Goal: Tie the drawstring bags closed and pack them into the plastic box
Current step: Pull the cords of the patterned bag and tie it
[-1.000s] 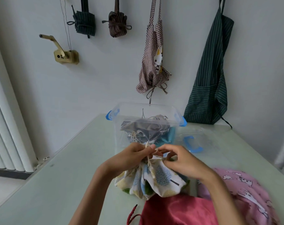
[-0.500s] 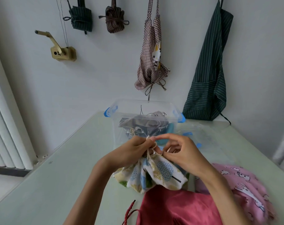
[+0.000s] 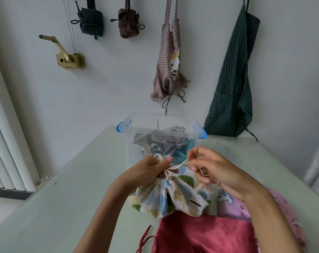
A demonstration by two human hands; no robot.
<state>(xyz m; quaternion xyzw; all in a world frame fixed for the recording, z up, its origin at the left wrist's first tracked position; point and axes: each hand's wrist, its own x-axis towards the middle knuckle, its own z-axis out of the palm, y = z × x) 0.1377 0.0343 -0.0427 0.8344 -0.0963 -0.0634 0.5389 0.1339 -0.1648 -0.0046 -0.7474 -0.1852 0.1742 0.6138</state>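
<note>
Printed bag (image 3: pixel 170 197) on table (image 3: pixel 67 207), gathered at neck, just before plastic box (image 3: pixel 160 125); left hand (image 3: pixel 147 170) clenched round neck, cord (image 3: pixel 178 165) looped over thumb; right hand (image 3: pixel 213 168) pinching cord end, drawn taut to right; box open, grey and teal bags inside; red bag (image 3: pixel 204 234) and pink bag (image 3: pixel 233 201) nearest, both untied on table.

One clear plastic box with blue latches (image 3: pixel 198 131) at centre, three drawstring bags outside it, tree-printed (image 3: pixel 173 196), red satin (image 3: pixel 200 234), pink cartoon-printed (image 3: pixel 231 203), two hanging aprons, checked (image 3: pixel 170 70), green striped (image 3: pixel 231 88), two rolled bundles upper left (image 3: pixel 90 21)
</note>
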